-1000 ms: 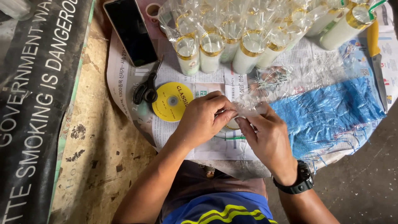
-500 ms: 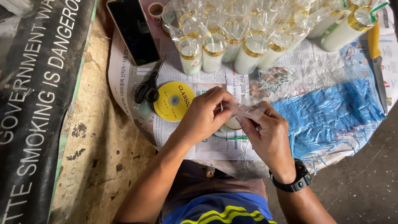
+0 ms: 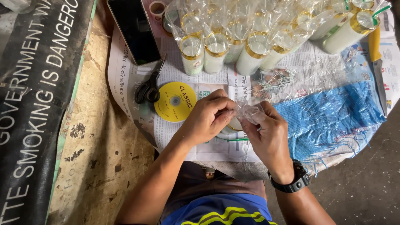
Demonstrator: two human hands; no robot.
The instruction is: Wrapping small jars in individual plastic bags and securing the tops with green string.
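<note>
My left hand [image 3: 207, 118] and my right hand [image 3: 266, 133] meet over a small white candle jar with a gold rim [image 3: 234, 125], mostly hidden beneath them. Both hands pinch the gathered clear plastic wrap [image 3: 246, 111] at the jar's top. A yellow disc [image 3: 175, 101] lies on the newspaper [image 3: 208, 83] just left of my left hand, with black-handled scissors [image 3: 149, 87] beside it. A black watch sits on my right wrist.
Several wrapped candle jars [image 3: 246, 46] stand in rows at the back. A dark phone [image 3: 135, 29] lies at the back left. A blue woven sheet [image 3: 333, 116] covers the right side, with loose clear film [image 3: 308, 75] above it. A knife with a yellow handle [image 3: 377, 58] lies at the far right.
My hands stay together over the jar, with the fingers working the plastic wrap slightly. Nothing else has moved.
</note>
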